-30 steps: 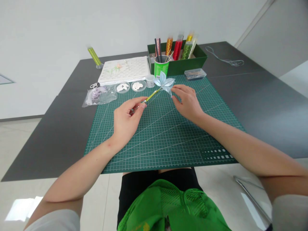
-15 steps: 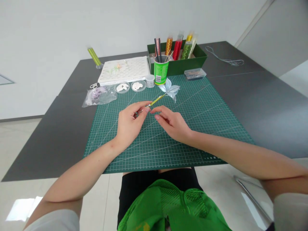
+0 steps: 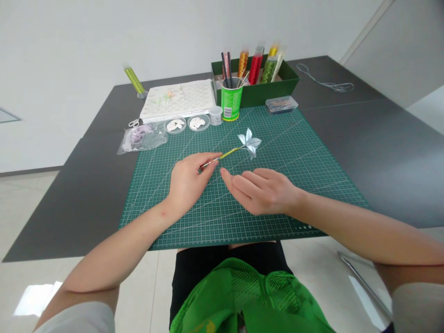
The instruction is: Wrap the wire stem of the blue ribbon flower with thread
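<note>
A pale blue flower (image 3: 249,142) with a yellow-green wrapped stem (image 3: 231,151) is held above the green cutting mat (image 3: 222,226). My left hand (image 3: 192,175) pinches the stem between thumb and fingers, and a thin bare wire end shows at the fingertips. The petals point to the right, away from that hand. My right hand (image 3: 262,189) is just right of and below the stem, its fingers curled in and the thumb or index tip reaching left. Whether something thin is between those fingers is too small to tell.
Behind the mat stand a green can (image 3: 231,99) of tools, a dark green box (image 3: 256,95) of coloured rolls and a clear case (image 3: 281,105). A white foam board (image 3: 178,99), two dishes of white pieces (image 3: 175,124), a plastic bag (image 3: 142,137) and scissors (image 3: 134,123) lie left.
The flower has come lower and slightly nearer, with its petals turned. My right hand has moved right and down, away from the stem, and its fingers have curled in.
</note>
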### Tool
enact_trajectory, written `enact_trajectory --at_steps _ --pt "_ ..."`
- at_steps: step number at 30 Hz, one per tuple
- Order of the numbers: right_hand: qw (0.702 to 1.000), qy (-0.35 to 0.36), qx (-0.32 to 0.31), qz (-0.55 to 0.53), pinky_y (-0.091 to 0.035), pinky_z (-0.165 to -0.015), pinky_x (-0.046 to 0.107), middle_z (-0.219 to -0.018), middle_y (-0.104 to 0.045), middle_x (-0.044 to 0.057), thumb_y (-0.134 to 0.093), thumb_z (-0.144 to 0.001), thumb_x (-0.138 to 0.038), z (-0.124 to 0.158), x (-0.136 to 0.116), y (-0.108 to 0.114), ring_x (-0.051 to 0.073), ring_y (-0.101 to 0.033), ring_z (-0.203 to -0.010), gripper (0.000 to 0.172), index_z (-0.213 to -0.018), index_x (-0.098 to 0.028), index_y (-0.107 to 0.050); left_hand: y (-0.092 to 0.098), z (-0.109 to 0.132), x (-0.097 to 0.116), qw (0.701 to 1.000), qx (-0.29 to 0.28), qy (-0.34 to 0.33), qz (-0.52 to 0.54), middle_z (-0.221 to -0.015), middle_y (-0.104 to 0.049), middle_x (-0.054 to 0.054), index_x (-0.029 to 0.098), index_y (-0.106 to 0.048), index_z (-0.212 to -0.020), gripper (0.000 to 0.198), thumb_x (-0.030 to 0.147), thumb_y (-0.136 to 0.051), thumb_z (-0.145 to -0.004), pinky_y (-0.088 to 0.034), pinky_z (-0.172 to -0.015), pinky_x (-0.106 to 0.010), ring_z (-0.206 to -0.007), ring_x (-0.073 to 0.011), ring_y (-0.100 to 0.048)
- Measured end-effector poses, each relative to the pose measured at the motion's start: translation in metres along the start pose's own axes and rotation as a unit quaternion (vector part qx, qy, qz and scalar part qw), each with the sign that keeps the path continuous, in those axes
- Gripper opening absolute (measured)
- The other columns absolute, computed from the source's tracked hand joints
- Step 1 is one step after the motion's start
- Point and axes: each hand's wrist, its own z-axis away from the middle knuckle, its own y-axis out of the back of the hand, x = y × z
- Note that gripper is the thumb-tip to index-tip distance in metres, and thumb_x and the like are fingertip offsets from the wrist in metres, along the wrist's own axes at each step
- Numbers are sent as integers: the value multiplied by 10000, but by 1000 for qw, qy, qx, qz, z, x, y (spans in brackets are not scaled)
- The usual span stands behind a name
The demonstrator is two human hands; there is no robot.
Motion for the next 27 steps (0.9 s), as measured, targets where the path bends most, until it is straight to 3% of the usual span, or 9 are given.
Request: enact_trajectory --at_steps 5,11,16,20,27 --pt "998 -37 24 -40 -330 -489 263 -626 -486 -45 -580 -1013 -95 2 15 4 86 -411 -564 178 -905 -182 -692 -1 6 5 995 -35 -26 -92 -903 -793 20 261 -770 -1152 210 224 -700 -958 -472 -690 -262 -802 -151 -698" --pt "974 -140 -28 -177 -317 -525 261 -693 -582 -15 -577 -1031 -161 9 35 1 88 -509 -615 248 -829 -169 -719 3 13 11 980 -62 -114 -152 -752 -710 38 244 -743 -974 64 264 -682 -980 -380 -577 -250 -692 -142 -639" --pt "925 -201 -91 -308 -332 -550 241 -717 -620 -13 -610 -1027 -227 12 46 -2 84 -552 -627 229 -870 -188 -773 5 12 11 965 -72 -193 -163 -771 -730 37 228 -736 -968 97 252 -648 -1003 -394 -580 -251 -679 -137 -637" --pt "881 -249 -105 -389 -362 -574 235 -695 -630 -20 -659 -988 -231 11 53 -5 82 -541 -607 179 -882 -183 -795 5 12 11 954 -73 -238 -168 -813 -762 42 225 -724 -958 159 272 -594 -1037 -418 -600 -257 -723 -142 -669" --pt "767 -347 -161 -515 -304 -530 255 -625 -598 -30 -732 -905 -332 15 67 -13 80 -444 -547 183 -827 -183 -806 6 13 13 953 -76 -253 -147 -839 -778 43 229 -720 -953 202 275 -552 -1056 -467 -654 -252 -746 -131 -687"
